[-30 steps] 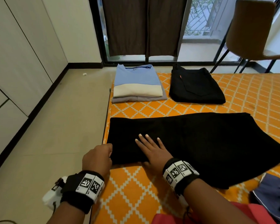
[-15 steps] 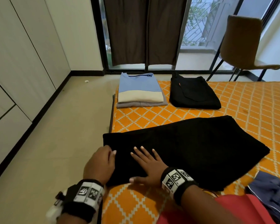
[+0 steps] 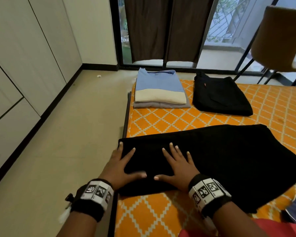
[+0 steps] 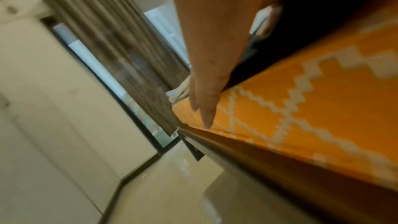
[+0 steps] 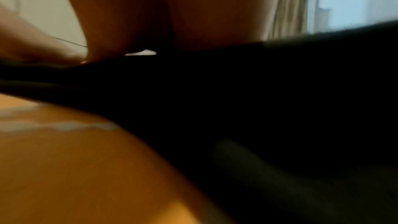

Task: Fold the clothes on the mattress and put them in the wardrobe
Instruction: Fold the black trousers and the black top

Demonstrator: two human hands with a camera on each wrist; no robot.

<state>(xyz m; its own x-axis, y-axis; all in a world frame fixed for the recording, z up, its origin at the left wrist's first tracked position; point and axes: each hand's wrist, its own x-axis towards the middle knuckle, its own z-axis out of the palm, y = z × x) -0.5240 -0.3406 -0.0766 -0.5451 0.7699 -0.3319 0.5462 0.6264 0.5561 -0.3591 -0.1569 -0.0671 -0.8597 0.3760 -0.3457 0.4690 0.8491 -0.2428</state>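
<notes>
- A black garment (image 3: 212, 161) lies spread flat across the near part of the mattress (image 3: 161, 120), which has an orange cover with a white diamond pattern.
- The left hand (image 3: 121, 166) lies flat on the garment's left end, fingers straight and spread, fingertips at the edge that lines up with the mattress side.
- The right hand (image 3: 176, 166) lies flat just beside it, palm down, fingers fanned out; the cloth runs on to the right, well past this hand.
- Both thumbs point toward each other, close but apart, above the garment's near edge.
- At the far end of the mattress sits a folded stack topped by a blue and cream shirt (image 3: 159, 89), with folded black trousers (image 3: 220, 96) beside it.
- White wardrobe doors (image 3: 20, 69) line the left wall, across the floor from the mattress.
</notes>
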